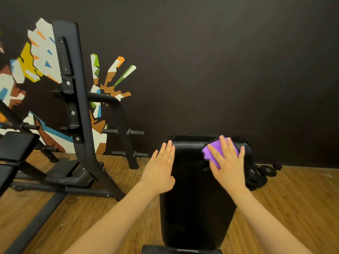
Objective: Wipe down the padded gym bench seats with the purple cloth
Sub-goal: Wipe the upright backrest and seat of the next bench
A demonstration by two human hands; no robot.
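A black padded bench pad (194,195) runs away from me toward the dark wall. My right hand (228,163) lies flat with spread fingers on the purple cloth (213,151), pressing it onto the far right part of the pad. Most of the cloth is hidden under that hand. My left hand (161,165) rests with straight fingers against the pad's left edge, thumb on the pad. A second black padded seat (15,145) sits at the far left on another bench.
A tall black bench frame (77,99) with bolts stands at left, in front of a plate rack with pegs (126,132). Weight plates (264,171) lie on the wooden floor by the wall, right of the bench. A painted mural covers the left wall.
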